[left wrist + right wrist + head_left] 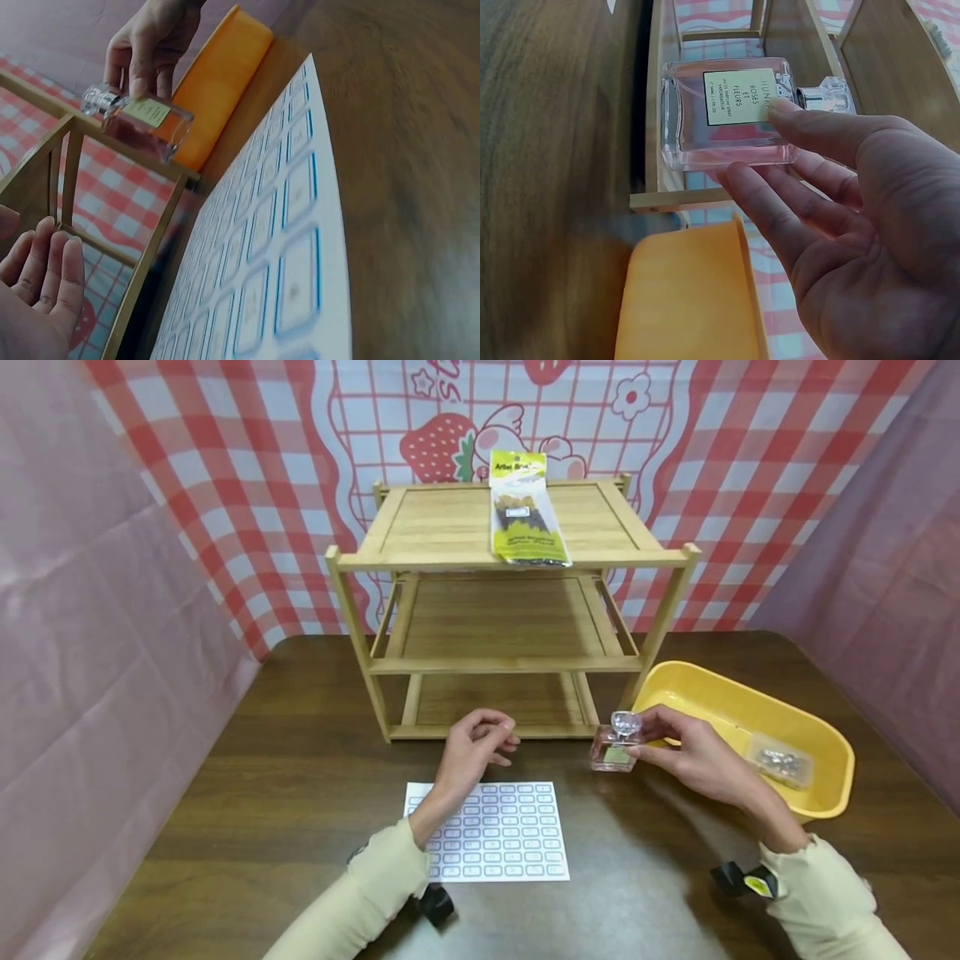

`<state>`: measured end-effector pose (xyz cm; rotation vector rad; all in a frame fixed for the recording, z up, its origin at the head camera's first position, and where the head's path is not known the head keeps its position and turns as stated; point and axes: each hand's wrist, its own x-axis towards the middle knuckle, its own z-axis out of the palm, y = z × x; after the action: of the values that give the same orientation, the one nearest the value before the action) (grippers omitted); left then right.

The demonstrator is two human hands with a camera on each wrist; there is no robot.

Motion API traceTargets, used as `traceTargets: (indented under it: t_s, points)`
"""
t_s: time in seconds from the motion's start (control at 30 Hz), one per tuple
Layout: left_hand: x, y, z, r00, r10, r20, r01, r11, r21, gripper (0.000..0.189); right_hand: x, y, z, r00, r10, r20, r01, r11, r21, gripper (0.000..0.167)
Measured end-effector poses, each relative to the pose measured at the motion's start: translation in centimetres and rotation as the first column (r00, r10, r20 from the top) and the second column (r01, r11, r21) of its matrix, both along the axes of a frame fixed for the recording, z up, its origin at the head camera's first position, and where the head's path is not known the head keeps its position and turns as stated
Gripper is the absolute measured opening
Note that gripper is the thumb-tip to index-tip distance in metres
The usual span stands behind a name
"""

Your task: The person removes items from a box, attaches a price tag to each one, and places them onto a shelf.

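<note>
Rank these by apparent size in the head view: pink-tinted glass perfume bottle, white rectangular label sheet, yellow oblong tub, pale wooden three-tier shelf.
1. Wooden shelf
2. Yellow tub
3. Label sheet, partly covered
4. Perfume bottle, clearly smallest

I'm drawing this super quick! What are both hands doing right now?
Left hand: open, fingers loosely curled, nothing visible in it.
Right hand: holding a clear, pinkish, rectangular glass perfume bottle with a pale label.

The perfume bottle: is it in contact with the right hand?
Touching. The right wrist view shows the right hand pinching the perfume bottle, with the thumb over the edge of its label.
</note>
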<state>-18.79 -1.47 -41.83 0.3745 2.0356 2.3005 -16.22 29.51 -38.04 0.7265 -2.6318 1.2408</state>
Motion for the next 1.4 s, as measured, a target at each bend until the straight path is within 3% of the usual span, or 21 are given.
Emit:
traceTargets:
  t_s: [0.53,0.8,1.07,1.4]
  points:
    - [0.6,-3.1,-0.5,0.998,-0.001,-0.062,-0.008,0.990,-0.140,0.020,0.2,-0.7,-1.1,1.000,0.000,0.016,-0.001,1.000,0.031,0.022]
    - [0.4,-5.2,-0.5,0.993,0.038,-0.111,-0.056,0.985,-0.163,0.020,-0.1,-1.0,-1.5,0.999,-0.010,0.046,0.008,0.999,0.044,0.023]
    - [0.0,-7.4,-0.3,0.984,0.091,-0.150,-0.118,0.976,-0.184,0.020,-0.1,-1.3,-2.2,1.000,0.010,0.021,-0.010,1.000,0.005,0.019]
    - [-0.3,-9.8,-0.8,0.982,0.138,-0.132,-0.165,0.961,-0.223,0.015,-0.1,-1.5,-2.6,0.999,0.012,0.043,-0.012,1.000,0.004,0.020]
